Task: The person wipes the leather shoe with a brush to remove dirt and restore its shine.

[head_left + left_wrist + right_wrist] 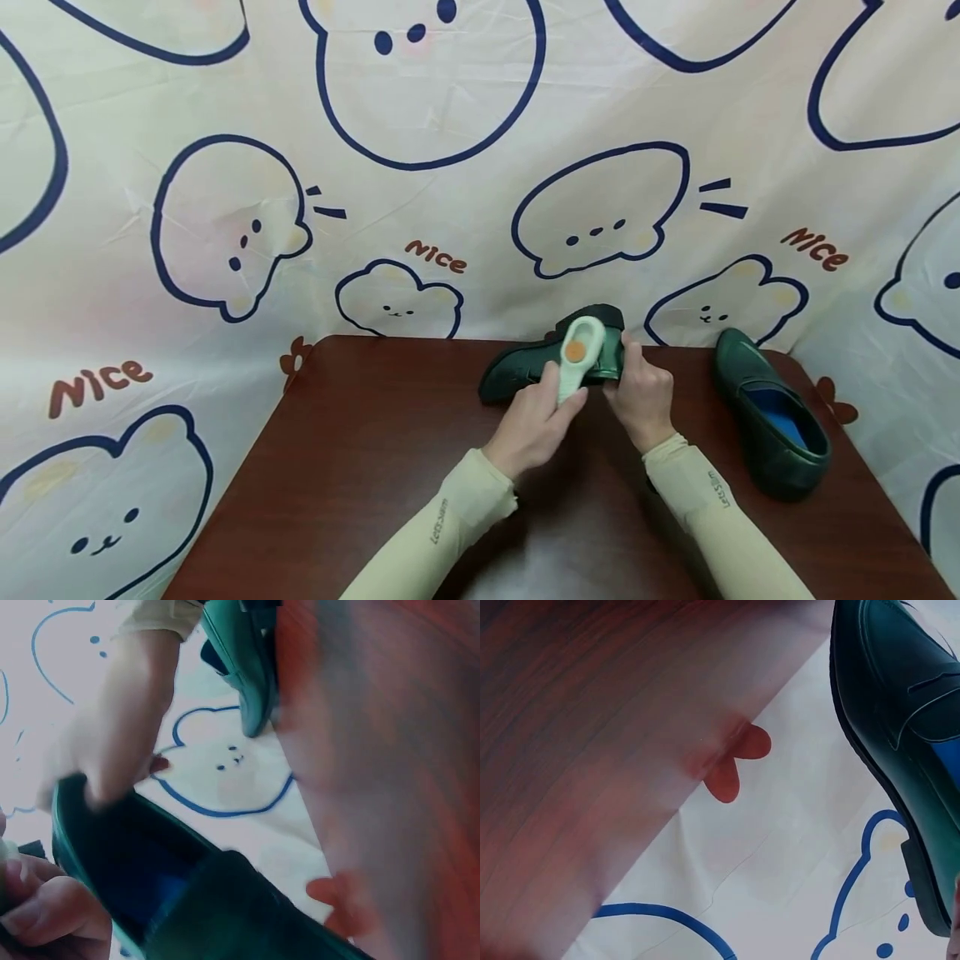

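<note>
A dark green loafer point(517, 367) is held above the far part of the table, its toe to the left. My right hand point(643, 396) grips it at the heel end. In the left wrist view that hand point(120, 742) holds the back rim of the loafer point(217, 900), and a blue insole shows inside. My left hand point(531, 421) holds a pale green handheld tool point(582, 337) with a rounded head and an orange round spot. The tool overlaps the side of the loafer near its heel; its working face is hidden. The right wrist view shows the held loafer point(877, 735) from the side.
A second green loafer point(772, 421) with a blue insole stands on the right side of the brown table point(360, 467), toe toward the back. A white cloth point(480, 217) with blue cartoon outlines hangs behind the table and along both sides.
</note>
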`<state>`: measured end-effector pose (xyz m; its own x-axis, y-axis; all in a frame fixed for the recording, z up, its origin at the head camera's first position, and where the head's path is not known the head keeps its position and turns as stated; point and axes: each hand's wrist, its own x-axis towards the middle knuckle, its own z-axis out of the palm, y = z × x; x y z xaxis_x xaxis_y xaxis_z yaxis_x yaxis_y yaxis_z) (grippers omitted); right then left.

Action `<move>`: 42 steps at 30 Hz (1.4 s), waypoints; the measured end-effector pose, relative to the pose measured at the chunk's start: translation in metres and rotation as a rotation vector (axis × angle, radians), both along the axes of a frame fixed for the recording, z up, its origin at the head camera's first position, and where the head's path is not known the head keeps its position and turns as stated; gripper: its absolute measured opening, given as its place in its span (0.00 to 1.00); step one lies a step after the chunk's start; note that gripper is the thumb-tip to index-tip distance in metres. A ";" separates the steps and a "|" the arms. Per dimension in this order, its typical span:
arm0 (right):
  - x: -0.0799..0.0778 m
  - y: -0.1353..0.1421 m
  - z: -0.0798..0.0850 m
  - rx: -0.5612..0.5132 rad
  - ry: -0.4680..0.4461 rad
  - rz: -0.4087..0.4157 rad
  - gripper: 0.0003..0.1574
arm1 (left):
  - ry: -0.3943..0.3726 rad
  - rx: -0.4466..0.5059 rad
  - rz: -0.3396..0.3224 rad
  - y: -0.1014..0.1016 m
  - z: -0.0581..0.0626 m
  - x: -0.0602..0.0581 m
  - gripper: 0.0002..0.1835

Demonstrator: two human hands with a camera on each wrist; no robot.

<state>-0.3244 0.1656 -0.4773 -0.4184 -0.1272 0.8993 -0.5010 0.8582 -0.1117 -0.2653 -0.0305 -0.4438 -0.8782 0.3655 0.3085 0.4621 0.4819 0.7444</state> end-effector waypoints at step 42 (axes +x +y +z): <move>-0.008 0.018 -0.013 0.018 -0.127 -0.047 0.31 | -0.207 0.086 0.146 -0.038 -0.010 -0.015 0.19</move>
